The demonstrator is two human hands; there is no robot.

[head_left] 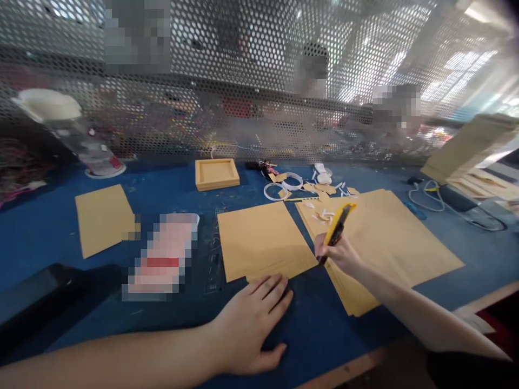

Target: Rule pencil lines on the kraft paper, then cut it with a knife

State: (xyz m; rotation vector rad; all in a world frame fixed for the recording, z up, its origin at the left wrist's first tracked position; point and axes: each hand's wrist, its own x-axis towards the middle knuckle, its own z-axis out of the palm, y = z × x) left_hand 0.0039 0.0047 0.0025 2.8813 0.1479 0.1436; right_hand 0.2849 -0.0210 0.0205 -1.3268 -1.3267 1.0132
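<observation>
My left hand (255,319) rests flat on the blue table, its fingertips on the near edge of a brown kraft paper sheet (263,237). Its thumb is spread out to the side. Wrapped in my right hand (338,254) is a yellow and black utility knife (337,229), held tilted over the right corner of that sheet. Beneath and beyond this hand lies a larger stack of kraft paper (397,232). Small white and brown scraps (322,215) are strewn on the stack's far left part. Whether the blade is out, I cannot tell.
A shallow cardboard tray (218,174) stands at the back. Rolls of white tape (276,191) lie beside scraps. At left are another brown sheet (103,219), a blurred pinkish flat item (166,254) and a plastic cup (99,156). A perforated metal screen (227,113) borders the table (162,319).
</observation>
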